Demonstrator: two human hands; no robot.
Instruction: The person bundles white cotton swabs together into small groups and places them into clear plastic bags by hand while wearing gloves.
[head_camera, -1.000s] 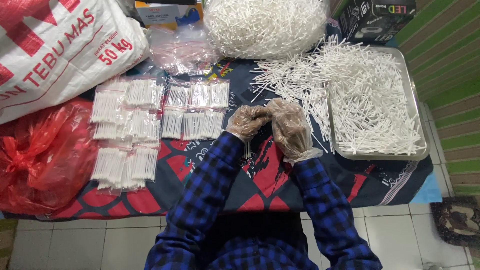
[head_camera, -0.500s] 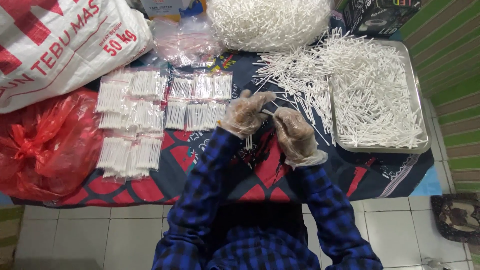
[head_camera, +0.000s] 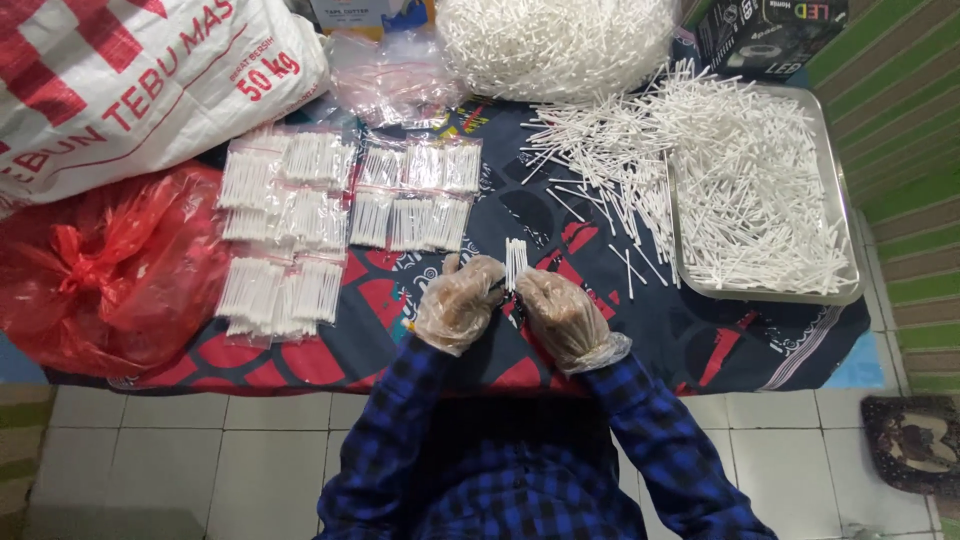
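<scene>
Gloved left hand (head_camera: 458, 303) and right hand (head_camera: 562, 315) pinching upright bundle of white sticks (head_camera: 515, 262), fingertips blurred under plastic, metal tray (head_camera: 845, 290) beside, sleeves cut off below.

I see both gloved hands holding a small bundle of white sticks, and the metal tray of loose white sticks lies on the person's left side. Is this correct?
Not quite. The head view shows the rectangular metal tray of loose white sticks on the person's right side, not the left. The rest holds: the gloved left hand and gloved right hand hold a small bundle of white sticks.
</scene>
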